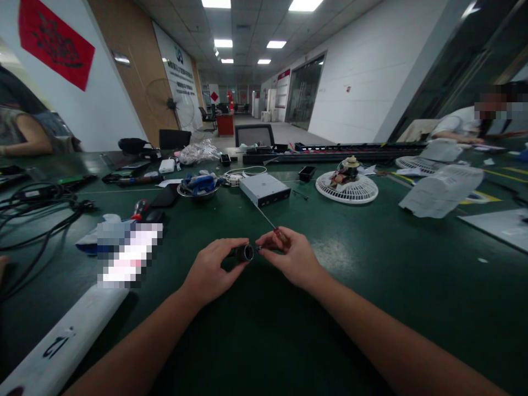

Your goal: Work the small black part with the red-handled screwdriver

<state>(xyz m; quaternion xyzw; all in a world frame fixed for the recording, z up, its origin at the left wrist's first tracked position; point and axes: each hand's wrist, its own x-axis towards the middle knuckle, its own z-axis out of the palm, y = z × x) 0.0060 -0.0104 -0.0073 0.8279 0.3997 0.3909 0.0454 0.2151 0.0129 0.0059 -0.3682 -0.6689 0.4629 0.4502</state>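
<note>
Small dark cylinder (245, 253), rim facing R, is gripped in my L hand (210, 269), fingers curled round it, held just above the green table mat (371, 291). R hand (291, 256) is in a narrow pinch, fingertips almost touching the cylinder, w/ a red-handled screwdriver (281, 236) held in it, thin shaft pointing fwd. Further fwd: silver optical drive (264, 190), metal bowl (198, 192) w/ blue parts, white fan guard (346, 190) w/ motor on top. Black cables (37, 212) lie far L.
</note>
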